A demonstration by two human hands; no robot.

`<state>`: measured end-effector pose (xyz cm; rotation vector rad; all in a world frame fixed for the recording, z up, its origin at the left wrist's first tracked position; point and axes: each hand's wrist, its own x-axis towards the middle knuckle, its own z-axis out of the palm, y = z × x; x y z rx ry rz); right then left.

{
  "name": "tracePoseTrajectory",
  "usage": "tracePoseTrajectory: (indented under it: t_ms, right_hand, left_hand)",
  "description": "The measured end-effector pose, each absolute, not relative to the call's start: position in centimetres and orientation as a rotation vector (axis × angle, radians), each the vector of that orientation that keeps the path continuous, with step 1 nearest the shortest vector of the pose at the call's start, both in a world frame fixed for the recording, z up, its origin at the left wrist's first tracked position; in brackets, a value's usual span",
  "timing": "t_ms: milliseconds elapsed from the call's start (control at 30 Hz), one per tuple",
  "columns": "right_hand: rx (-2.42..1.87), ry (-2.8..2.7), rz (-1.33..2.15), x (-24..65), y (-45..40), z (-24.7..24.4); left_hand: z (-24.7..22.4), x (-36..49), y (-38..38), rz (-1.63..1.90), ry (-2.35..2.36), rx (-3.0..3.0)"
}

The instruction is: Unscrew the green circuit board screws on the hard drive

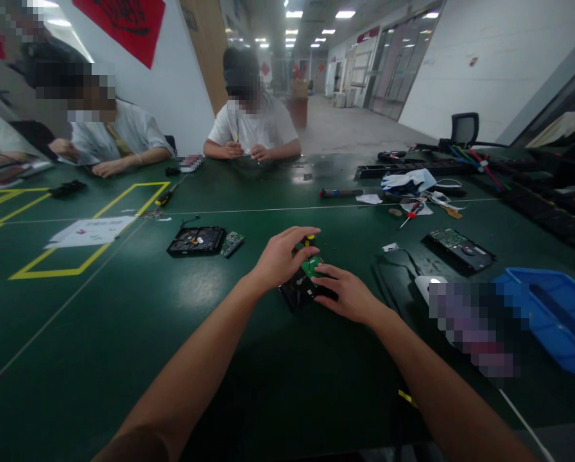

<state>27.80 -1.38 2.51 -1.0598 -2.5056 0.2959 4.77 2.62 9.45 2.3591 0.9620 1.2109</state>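
Observation:
In the middle of the table lies a black hard drive (296, 290) with a green circuit board (311, 267) on its upper face. My left hand (278, 260) is closed around a screwdriver with a yellow and black handle (309, 240), held upright over the board. The screwdriver's tip is too small to make out. From the right, my right hand (346, 294) grips the drive, thumb at its near edge and fingers on the board side. Both hands cover part of the drive. Several tiny bits, perhaps screws, lie just beyond it.
Left of my hands sit another hard drive (196, 241) and a loose circuit board (232, 244). To the right are a third drive (461, 249), a white power strip (425, 289) and a blue tray (557, 321). A red screwdriver (411, 215) lies farther back. People sit across the table.

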Motion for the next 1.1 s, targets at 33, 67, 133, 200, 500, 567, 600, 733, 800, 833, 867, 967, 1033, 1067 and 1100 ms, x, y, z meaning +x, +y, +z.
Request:
tracePoseTrajectory:
  t_ms: [33,67,133,200,500,567,600,733,800,833,867,967,1033,1067,1100]
  right_hand:
    - [-1.065,-2.511,0.294,27.8,-1.4,2.6]
    - [-1.074,-2.518,0.292,27.8,-1.4,2.7]
    - [-1.088,-2.524,0.29,27.8,-1.3,2.8]
    - [-1.076,-2.522,0.298,27.8,-1.3,2.9]
    - [-1.077,-2.514,0.296,27.6,-1.5,3.0]
    - [-1.078,-2.522,0.291,27.6,-1.5,3.0]
    - [-1.076,-2.527,0.286,27.6,-1.5,3.0]
    - [-1.053,-2.526,0.283,27.7,-1.5,2.9]
    - [-1.046,-2.521,0.286,27.7,-1.5,2.9]
    - [-1.043,-2.521,0.286,27.7,-1.5,2.9]
    - [-1.041,-2.521,0.286,27.7,-1.5,2.9]
    - [-1.042,-2.514,0.288,27.7,-1.5,2.9]
    - [-1.042,-2.505,0.296,27.7,-1.5,2.9]
    - [-1.039,-2.501,0.301,27.7,-1.5,2.9]
    - [-1.035,-2.498,0.306,27.7,-1.5,2.9]
  left_hand:
    - [9.4,4.7,2.7,1.218,0.979,2.352]
    - [9.4,4.7,2.7,1.222,0.992,2.344]
    - [9.4,4.6,2.8,1.23,1.012,2.329]
    - [9.5,4.6,2.8,1.245,1.02,2.327]
    - [9.6,4.8,2.7,1.301,1.054,2.331]
    - [9.4,4.8,2.8,1.311,1.066,2.331]
    - [9.3,4.7,2.9,1.316,1.067,2.331]
    - [9.1,4.6,3.1,1.322,1.066,2.337]
    - [9.1,4.6,3.2,1.325,1.066,2.337]
    - [9.1,4.6,3.2,1.326,1.066,2.335]
    - [9.1,4.6,3.2,1.327,1.066,2.335]
    - [9.0,4.6,3.3,1.323,1.069,2.334]
    - [8.8,4.7,3.3,1.317,1.076,2.331]
    - [8.8,4.7,3.4,1.312,1.078,2.329]
    - [8.7,4.7,3.4,1.308,1.079,2.328]
